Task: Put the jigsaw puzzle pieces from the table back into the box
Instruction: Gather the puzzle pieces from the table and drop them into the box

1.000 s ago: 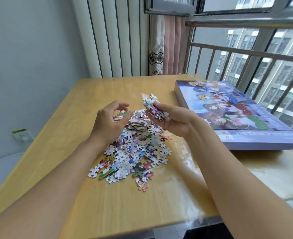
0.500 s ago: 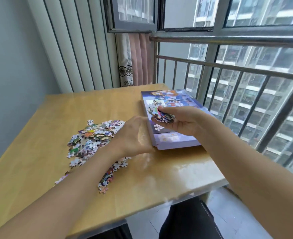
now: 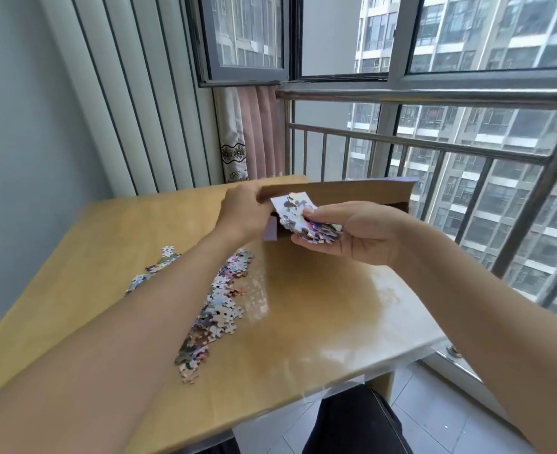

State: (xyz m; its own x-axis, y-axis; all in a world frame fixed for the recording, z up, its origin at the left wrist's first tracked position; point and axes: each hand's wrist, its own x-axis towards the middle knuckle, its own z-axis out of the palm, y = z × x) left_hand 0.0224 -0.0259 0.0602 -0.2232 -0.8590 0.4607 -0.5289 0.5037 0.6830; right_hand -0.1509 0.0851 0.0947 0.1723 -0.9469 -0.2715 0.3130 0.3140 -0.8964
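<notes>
Lid up, handful of pieces at the box mouth.

Our right hand [image 3: 352, 234] cups a clump of puzzle pieces [image 3: 303, 217], thumb curled over them, right at the gap of the box [image 3: 272, 229]. Our left hand [image 3: 241, 211] grips the lid [image 3: 336, 190] edge and tilts it up, we'd say to open a slot for the drop. Most loose pieces [image 3: 218, 306] lie on the desk [image 3: 319, 322] under and beside our left forearm, not yet collected.

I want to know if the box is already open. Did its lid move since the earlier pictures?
Yes. The lid, flat and closed before, is now raised at its near edge above the table, with the left hand gripping it.
</notes>
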